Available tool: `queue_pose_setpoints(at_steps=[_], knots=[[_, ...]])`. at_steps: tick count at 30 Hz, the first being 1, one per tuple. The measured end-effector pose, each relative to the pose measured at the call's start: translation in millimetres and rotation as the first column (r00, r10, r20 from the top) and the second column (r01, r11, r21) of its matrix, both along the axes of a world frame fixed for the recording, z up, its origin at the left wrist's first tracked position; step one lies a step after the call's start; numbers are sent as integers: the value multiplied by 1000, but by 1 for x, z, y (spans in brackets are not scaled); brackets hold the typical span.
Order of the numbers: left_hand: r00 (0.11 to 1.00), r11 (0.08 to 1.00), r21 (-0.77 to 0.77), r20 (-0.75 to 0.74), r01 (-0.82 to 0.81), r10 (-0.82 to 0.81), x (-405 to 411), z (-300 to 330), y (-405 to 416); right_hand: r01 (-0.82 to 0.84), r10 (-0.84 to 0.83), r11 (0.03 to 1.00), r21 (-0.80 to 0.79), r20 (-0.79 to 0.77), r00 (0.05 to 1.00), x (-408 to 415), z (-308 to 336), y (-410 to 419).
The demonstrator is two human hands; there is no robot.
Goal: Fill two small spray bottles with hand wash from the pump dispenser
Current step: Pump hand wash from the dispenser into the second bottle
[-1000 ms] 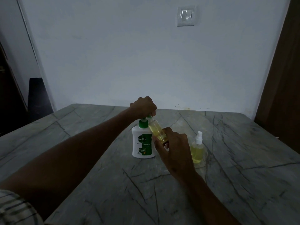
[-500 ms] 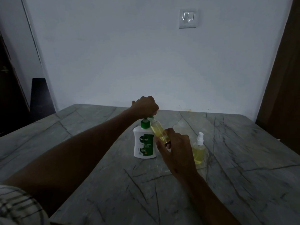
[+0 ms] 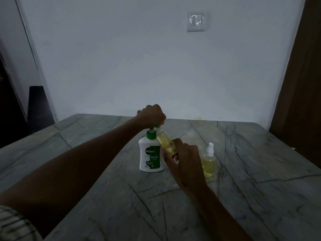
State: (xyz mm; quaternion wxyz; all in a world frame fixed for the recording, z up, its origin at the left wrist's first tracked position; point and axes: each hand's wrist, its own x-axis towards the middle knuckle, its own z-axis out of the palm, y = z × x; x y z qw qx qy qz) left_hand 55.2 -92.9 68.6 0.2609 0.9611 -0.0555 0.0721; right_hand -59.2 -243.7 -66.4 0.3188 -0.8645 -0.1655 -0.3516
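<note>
Here the tilted bottle (image 3: 167, 144) holds yellow liquid; the capped bottle (image 3: 208, 164) likewise.

Our left hand (image 3: 152, 116) hides the pump head; the right hand (image 3: 185, 164) covers the tilted bottle's (image 3: 165, 142) base.

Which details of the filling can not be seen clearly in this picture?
- Head view: pump dispenser nozzle, covered by the left hand.
- Mouth of the tilted spray bottle, hidden under that hand.
- Its base, behind the right hand.
- Small label print: too small, dim.
</note>
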Motion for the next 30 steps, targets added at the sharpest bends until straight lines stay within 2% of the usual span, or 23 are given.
queue_pose_setpoints(at_steps=[22, 30], knots=[[999, 997, 81, 51, -4, 0, -4, -3, -1, -4, 4, 1000, -3, -6, 1000, -2, -2, -1], [1000, 1000, 25, 13, -4, 3, -2, -1, -1, -9, 9, 1000, -23, -19, 1000, 1, -3, -2]])
